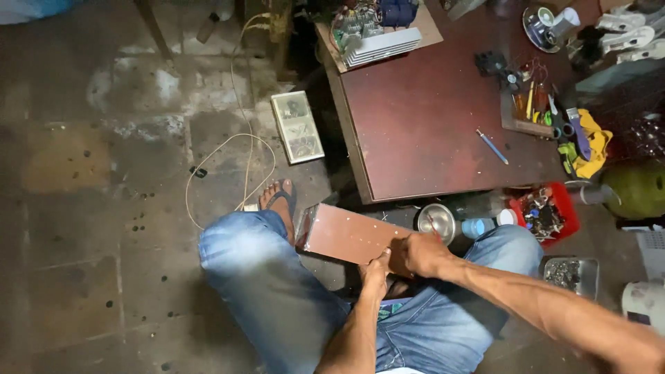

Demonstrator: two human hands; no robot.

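Note:
I sit with my knees apart in blue jeans and hold a flat brown rectangular board (pixel 343 235) with small holes between them. My right hand (pixel 419 253) grips the board's near right end. My left hand (pixel 375 271) pinches its near lower edge just beside the right hand. The board's far end points toward my sandalled foot (pixel 278 201) on the floor.
A dark red table (pixel 429 118) stands ahead with a circuit assembly (pixel 370 31), a blue pen (pixel 492 146) and a rack of tools (pixel 537 104). Below it sit a metal bowl (pixel 436 221), a red tray of parts (pixel 544 211) and a metal tray of screws (pixel 569 273). A cable (pixel 232 149) and framed panel (pixel 296 127) lie on the concrete floor.

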